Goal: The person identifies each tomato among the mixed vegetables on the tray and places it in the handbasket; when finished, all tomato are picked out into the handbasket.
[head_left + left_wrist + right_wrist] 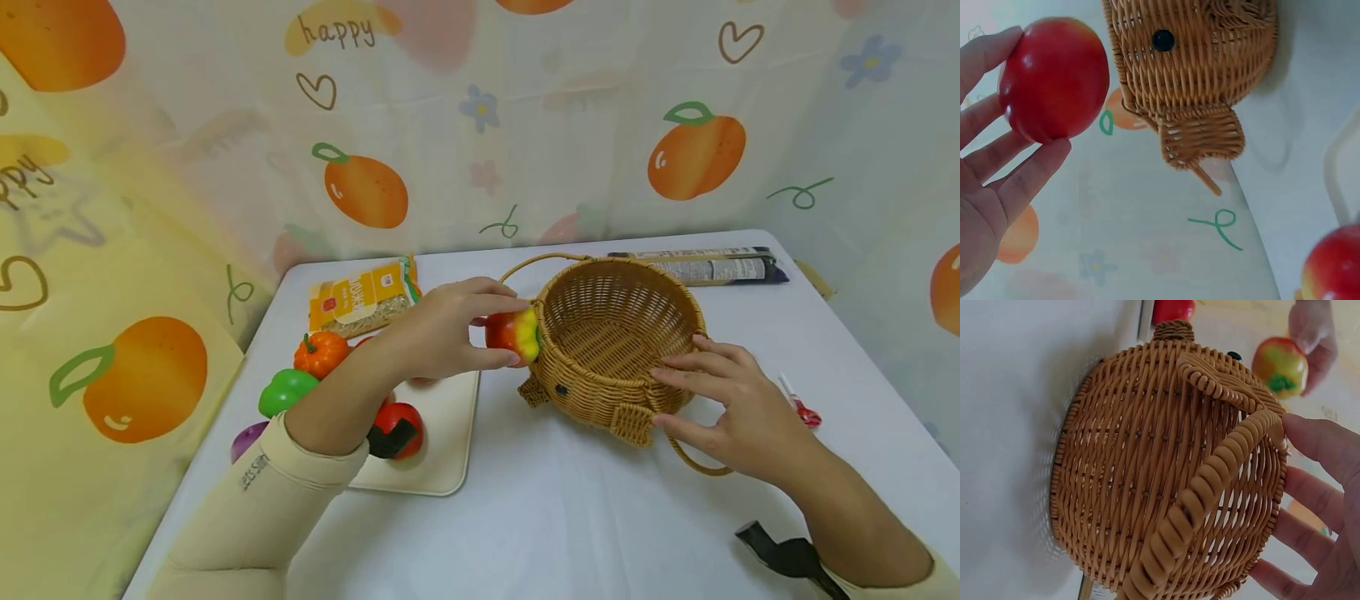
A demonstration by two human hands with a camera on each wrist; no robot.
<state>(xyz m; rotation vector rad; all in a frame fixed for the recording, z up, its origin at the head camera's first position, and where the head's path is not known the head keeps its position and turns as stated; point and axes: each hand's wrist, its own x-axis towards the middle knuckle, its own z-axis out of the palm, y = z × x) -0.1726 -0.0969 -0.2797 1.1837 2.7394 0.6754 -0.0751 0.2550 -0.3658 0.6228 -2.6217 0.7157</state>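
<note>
In the head view, my left hand holds a red-and-yellow toy apple just left of the rim of a wicker basket. The left wrist view shows the fingers and thumb around the glossy red apple, which is apart from the basket. My right hand holds the basket's right side. Its fingers reach over the rim and the thumb lies near the handle base, as the right wrist view shows with the hand beside the handle. The basket has animal-like ears and dark eyes.
Left of the basket lies a cream tray with a tomato-like red piece. An orange pumpkin, a green pepper and a purple piece sit nearby. A yellow packet, a dark-ended long package and a lollipop lie around.
</note>
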